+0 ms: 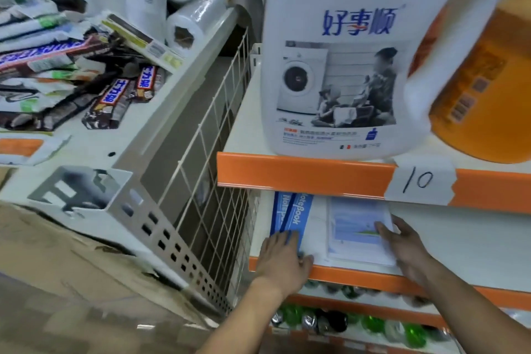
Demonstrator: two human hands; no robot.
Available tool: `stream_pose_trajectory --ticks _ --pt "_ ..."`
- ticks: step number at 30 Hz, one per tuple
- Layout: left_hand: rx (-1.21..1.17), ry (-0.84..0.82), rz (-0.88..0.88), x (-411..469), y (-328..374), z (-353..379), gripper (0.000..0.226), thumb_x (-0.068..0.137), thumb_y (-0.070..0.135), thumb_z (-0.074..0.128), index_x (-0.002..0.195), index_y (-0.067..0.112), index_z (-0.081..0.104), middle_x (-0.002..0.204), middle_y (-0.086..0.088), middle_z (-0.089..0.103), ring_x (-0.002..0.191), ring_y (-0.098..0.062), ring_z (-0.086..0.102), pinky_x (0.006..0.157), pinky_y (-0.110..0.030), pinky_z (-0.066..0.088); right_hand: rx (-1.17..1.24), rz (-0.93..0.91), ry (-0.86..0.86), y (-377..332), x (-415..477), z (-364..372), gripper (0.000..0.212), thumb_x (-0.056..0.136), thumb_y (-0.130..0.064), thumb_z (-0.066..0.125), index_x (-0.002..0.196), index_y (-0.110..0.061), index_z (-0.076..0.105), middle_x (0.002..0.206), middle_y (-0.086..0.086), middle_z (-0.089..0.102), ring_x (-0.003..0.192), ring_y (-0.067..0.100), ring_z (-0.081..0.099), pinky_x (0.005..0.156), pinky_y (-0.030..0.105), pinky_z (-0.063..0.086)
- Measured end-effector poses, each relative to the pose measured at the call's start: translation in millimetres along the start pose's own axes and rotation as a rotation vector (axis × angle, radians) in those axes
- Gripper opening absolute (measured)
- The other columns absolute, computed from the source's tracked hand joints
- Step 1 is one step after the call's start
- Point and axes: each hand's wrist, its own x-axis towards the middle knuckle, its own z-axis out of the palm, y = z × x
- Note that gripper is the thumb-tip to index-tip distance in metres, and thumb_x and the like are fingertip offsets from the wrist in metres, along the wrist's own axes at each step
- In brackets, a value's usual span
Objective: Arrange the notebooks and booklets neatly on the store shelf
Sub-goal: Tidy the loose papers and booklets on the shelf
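From the head camera, both stacks lie flat on the white shelf (465, 241) under the orange price rail. The left hand (283, 261) rests with its fingers (283, 238) stretched flat on the near end of the blue notebooks (291, 214), gripping nothing. The right hand (403, 243) lies with straight fingers (385, 228) against the right edge of the pale booklet stack (355, 227), just beside the notebooks. These are probably light, thin and bendy, with slick covers that slide. Squaring them by pushing on the edges with flat palms should suit better than pinching a corner.
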Motion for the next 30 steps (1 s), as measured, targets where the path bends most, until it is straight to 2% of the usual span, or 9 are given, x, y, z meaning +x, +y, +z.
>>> stream_pose_trajectory --ticks 5,9,15,21,26,30 --pt "0.066 -0.019 0.133 10.7 44.8 23.1 0.069 0.102 0.055 0.035 0.161 0.026 0.014 0.169 0.002 0.009 0.156 -0.020 -0.001 0.126 -0.038 -0.003 0.043 -0.009 -0.028 1.1 9.7 -46.6 0.061 0.095 -0.021 0.067 0.150 -0.016 0.042 0.160 0.008 0.033 0.142 0.035 0.037 0.112 0.049 0.037" --pt "0.118 -0.070 -0.014 14.3 55.6 37.9 0.072 0.101 0.065 0.026 0.161 0.032 0.005 0.169 0.008 -0.006 0.155 -0.026 -0.014 0.126 -0.051 0.000 0.058 -0.004 -0.081 -2.0 22.1 -71.2 0.060 0.097 -0.016 0.063 0.152 -0.014 0.039 0.161 0.006 0.032 0.145 0.033 0.034 0.114 0.044 0.033" --pt "0.118 -0.016 -0.189 5.1 54.8 44.6 0.077 0.097 0.072 0.024 0.161 0.032 0.007 0.170 0.006 -0.003 0.155 -0.030 -0.008 0.124 -0.058 0.008 0.025 0.015 -0.131 0.7 28.4 -101.2 0.058 0.101 -0.015 0.057 0.154 -0.012 0.035 0.162 0.007 0.030 0.147 0.033 0.031 0.121 0.051 0.025" --pt "0.140 0.012 -0.217 -1.0 67.2 47.7 0.070 0.098 0.067 0.029 0.158 0.034 0.017 0.169 0.005 0.007 0.155 -0.031 0.002 0.124 -0.057 0.009 -0.031 0.004 -0.138 6.9 32.6 -104.5 0.051 0.101 -0.013 0.059 0.149 -0.008 0.042 0.158 0.010 0.039 0.143 0.033 0.038 0.118 0.053 0.032" --pt "0.177 0.011 -0.166 0.3 77.2 46.9 0.064 0.098 0.062 0.036 0.154 0.034 0.024 0.168 0.002 0.013 0.154 -0.031 0.007 0.125 -0.053 0.011 -0.147 -0.031 -0.143 9.7 39.5 -98.2 0.044 0.100 -0.013 0.060 0.143 -0.005 0.051 0.148 0.014 0.051 0.132 0.038 0.049 0.112 0.053 0.039" --pt "0.188 0.040 -0.068 0.1 92.8 54.7 0.070 0.098 0.058 0.038 0.158 0.029 0.017 0.169 0.001 0.007 0.155 -0.027 0.001 0.127 -0.046 0.004 -0.318 -0.077 -0.137 17.6 39.0 -90.7 0.033 0.099 -0.018 0.064 0.130 -0.007 0.062 0.127 0.014 0.064 0.099 0.032 0.059 0.095 0.047 0.049"
